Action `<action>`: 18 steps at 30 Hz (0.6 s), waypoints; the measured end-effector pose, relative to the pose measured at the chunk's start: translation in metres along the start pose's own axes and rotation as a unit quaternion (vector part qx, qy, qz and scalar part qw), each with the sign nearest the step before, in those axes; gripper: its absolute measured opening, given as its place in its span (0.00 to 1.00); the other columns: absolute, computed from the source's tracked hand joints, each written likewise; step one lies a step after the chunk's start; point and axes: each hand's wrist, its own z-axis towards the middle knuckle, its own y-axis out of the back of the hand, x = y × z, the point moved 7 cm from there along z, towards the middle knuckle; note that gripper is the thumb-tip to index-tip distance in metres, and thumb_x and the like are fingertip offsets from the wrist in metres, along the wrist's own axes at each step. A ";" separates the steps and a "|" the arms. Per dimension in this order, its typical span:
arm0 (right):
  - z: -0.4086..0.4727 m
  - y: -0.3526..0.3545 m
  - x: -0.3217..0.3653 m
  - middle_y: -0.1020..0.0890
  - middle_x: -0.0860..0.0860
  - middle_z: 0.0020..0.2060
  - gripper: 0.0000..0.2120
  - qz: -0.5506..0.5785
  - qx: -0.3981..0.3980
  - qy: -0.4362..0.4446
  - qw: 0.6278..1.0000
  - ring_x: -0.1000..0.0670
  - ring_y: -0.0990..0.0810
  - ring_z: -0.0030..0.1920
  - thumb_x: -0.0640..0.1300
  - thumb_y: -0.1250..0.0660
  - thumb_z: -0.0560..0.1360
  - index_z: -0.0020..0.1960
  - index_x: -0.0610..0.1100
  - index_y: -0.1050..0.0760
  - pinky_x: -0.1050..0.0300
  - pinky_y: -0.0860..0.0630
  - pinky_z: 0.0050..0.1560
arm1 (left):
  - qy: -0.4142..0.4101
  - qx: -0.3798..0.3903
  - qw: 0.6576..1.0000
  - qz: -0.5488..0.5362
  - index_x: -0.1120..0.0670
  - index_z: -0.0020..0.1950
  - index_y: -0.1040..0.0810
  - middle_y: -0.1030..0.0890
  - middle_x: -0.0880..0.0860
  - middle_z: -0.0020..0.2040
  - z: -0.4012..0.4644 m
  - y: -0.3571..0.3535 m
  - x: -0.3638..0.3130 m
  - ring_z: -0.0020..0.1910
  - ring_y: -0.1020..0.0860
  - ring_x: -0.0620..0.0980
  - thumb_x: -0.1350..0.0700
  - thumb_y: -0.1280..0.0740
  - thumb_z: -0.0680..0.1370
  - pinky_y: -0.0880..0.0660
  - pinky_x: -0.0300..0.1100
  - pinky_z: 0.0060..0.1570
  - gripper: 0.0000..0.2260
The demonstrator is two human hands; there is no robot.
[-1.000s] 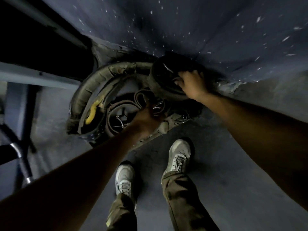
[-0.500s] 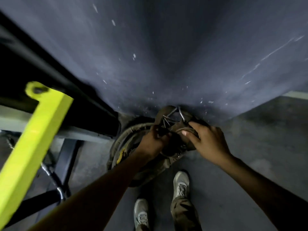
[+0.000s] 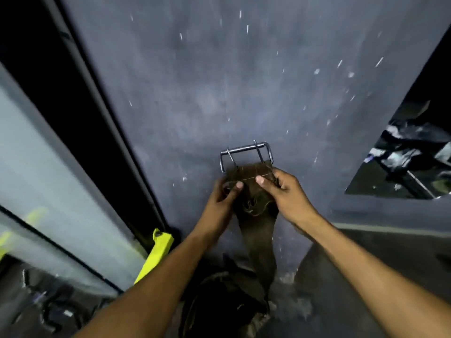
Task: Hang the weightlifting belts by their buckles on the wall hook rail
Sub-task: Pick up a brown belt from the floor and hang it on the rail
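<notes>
Both hands are now raising one belt (image 3: 256, 230) off the floor pile against the wall (image 3: 219, 81): I'm seeing left hand (image 3: 220, 198) and right hand (image 3: 286, 193) fingers pinching its top, buckle (image 3: 246, 154) uppermost, strap trailing downward.

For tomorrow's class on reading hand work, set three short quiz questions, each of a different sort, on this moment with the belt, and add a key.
1. True or false: the buckle points up, above both hands.
2. Which grip holds the belt? A) left hand only B) right hand only C) both
3. Fill in: the belt's free end hangs ____ towards the floor.

Key: 1 true. 2 C. 3 down. No hook rail shows on the wall in this view.
</notes>
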 end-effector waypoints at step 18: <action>-0.029 0.103 0.294 0.14 0.57 0.51 0.11 -0.075 -0.120 0.265 0.954 0.60 0.14 0.52 0.48 0.31 0.82 0.63 0.52 0.26 0.66 0.20 0.49 | -0.241 0.163 0.956 -0.026 0.41 0.79 0.38 0.20 0.53 0.70 -0.048 -0.128 -0.266 0.71 0.23 0.52 0.43 0.31 0.79 0.25 0.46 0.69 0.30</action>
